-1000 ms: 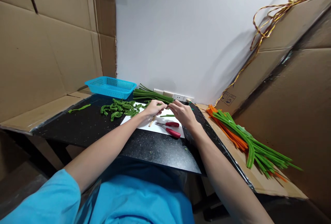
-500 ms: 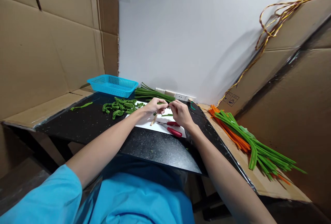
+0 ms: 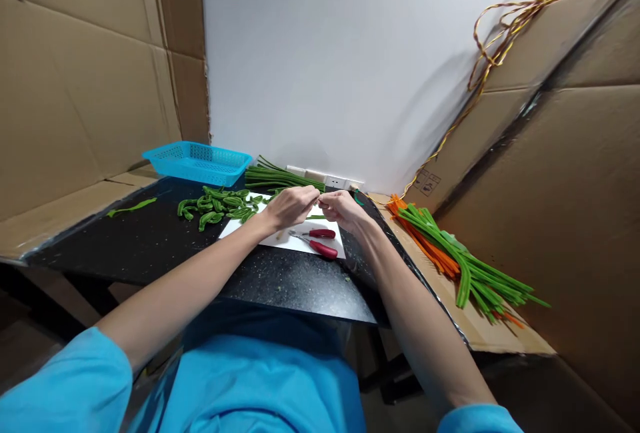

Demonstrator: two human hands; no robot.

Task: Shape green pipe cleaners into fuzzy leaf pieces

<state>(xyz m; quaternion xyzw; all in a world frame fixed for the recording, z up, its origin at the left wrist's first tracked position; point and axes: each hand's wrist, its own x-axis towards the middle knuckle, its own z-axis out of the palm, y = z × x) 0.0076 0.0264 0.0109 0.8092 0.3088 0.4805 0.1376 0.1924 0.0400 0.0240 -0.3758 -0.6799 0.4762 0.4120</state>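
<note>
My left hand [image 3: 294, 206] and my right hand [image 3: 343, 208] meet fingertip to fingertip above a white sheet [image 3: 275, 238]. Both are closed in a pinch; whatever lies between the fingers is too small and covered to make out. Below them on the sheet rest pliers with red handles [image 3: 324, 248], their jaws pointing left. A short green pipe cleaner [image 3: 316, 217] lies on the sheet behind the pliers. Left of my left hand is a heap of folded green pipe cleaner pieces [image 3: 213, 206], partly over the sheet's edge.
A blue perforated basket [image 3: 200, 165] stands at the back left. Long dark green stems [image 3: 275, 174] lie by the wall, near a power strip [image 3: 335, 182]. Orange [image 3: 430, 246] and bright green pipe cleaners [image 3: 470, 266] lie on cardboard at right. A green strip [image 3: 133, 208] lies far left.
The view has swung slightly right, so everything sits further left. My left hand has turned, its back now facing me more; both hands stay pinched together above the sheet.
</note>
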